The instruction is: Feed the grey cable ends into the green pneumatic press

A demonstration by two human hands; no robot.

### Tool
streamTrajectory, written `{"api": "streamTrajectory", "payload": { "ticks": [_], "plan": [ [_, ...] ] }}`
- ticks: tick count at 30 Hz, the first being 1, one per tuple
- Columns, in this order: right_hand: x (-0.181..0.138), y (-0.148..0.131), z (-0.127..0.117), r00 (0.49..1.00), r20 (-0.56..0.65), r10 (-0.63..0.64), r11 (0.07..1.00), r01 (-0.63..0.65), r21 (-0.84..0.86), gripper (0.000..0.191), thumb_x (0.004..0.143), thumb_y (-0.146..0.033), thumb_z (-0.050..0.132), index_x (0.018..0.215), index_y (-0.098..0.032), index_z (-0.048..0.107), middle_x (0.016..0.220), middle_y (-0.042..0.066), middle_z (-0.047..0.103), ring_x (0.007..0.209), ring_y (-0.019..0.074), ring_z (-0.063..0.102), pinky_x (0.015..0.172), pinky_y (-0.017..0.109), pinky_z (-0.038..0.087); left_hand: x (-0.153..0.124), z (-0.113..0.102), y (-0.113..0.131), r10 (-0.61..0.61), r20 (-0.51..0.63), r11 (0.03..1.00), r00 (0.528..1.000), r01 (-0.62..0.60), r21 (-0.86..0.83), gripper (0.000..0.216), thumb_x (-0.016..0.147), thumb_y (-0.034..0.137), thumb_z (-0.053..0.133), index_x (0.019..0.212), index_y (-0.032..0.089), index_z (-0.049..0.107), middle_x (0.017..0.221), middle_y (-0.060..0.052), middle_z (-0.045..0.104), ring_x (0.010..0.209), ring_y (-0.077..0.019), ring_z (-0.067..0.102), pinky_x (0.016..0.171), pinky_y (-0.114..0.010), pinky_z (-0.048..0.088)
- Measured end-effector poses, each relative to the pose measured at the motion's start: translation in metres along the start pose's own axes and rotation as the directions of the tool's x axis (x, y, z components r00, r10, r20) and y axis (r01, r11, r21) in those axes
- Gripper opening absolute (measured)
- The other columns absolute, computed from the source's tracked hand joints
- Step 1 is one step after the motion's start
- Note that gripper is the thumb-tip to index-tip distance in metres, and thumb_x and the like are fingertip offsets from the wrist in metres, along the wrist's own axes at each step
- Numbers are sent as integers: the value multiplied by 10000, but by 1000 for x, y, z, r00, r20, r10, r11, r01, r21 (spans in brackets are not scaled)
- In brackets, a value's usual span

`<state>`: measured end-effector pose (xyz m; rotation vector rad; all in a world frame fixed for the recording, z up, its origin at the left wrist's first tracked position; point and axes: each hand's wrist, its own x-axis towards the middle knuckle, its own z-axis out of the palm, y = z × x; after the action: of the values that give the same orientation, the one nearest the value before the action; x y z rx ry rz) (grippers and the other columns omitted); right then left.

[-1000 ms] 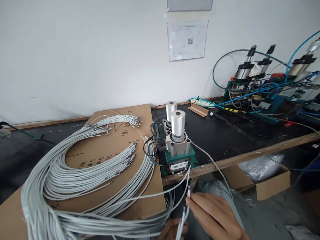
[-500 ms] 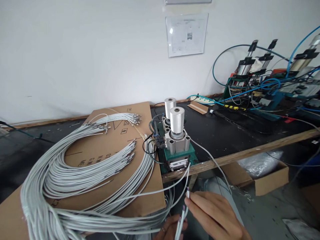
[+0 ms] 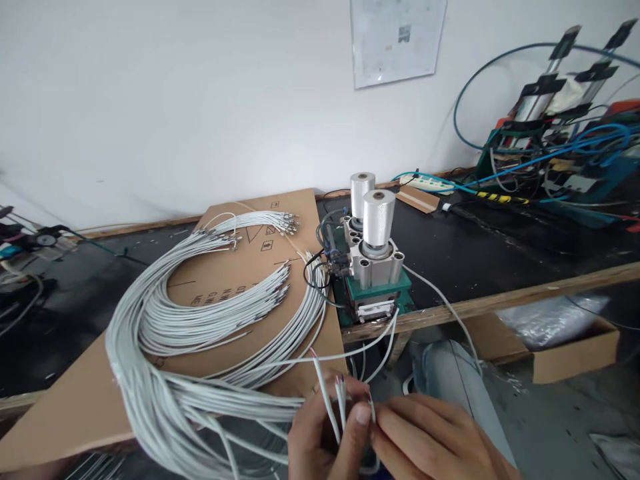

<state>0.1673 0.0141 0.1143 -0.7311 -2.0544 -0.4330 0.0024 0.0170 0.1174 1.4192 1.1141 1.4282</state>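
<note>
My left hand [image 3: 320, 433] is closed around several white cables [image 3: 327, 403], at the front edge of the bench. Their ends point up, and thin coloured wires stick out of the sheaths. Close against it, my right hand [image 3: 430, 433] is closed in a pinch on one cable end [image 3: 371, 403] with a reddish wire tip. A large bundle of white cables [image 3: 135, 333] curves over a flat cardboard sheet [image 3: 210, 280] to the left. Behind my hands stands a pneumatic fixture [image 3: 377, 260] with two knurled silver cylinders; two white cables run from its lower front.
An open cardboard box [image 3: 575, 360] with clear plastic bags sits below the bench at right. More pneumatic machines [image 3: 540, 107] with blue hoses and a power strip [image 3: 427, 183] are at the back right. A gauge [image 3: 46, 240] and fittings show at far left.
My left hand has risen into fuller view with the cables. My right hand has moved down against it, and the two now meet. The view has turned slightly left and down.
</note>
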Motion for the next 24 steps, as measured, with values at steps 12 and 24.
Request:
{"api": "streamTrajectory", "payload": {
  "ticks": [12,24],
  "plan": [
    [2,-15,-6,997,55,-47,997,43,65,355,1025,-67,414,1026,-140,762,980,4,804,834,186,752,749,317,589,-8,-12,12,-280,132,887,951,309,-344,210,859,384,767,795,193,707,730,14,565,606,-79,461,560,-176,376],
    [4,-20,-2,997,70,-26,996,20,88,296,1015,-76,466,1014,-145,753,949,-13,808,800,173,754,723,302,598,-7,-21,5,-242,298,864,923,345,-367,151,969,337,628,882,215,642,797,26,527,587,-63,449,525,-147,375]
  ]
}}
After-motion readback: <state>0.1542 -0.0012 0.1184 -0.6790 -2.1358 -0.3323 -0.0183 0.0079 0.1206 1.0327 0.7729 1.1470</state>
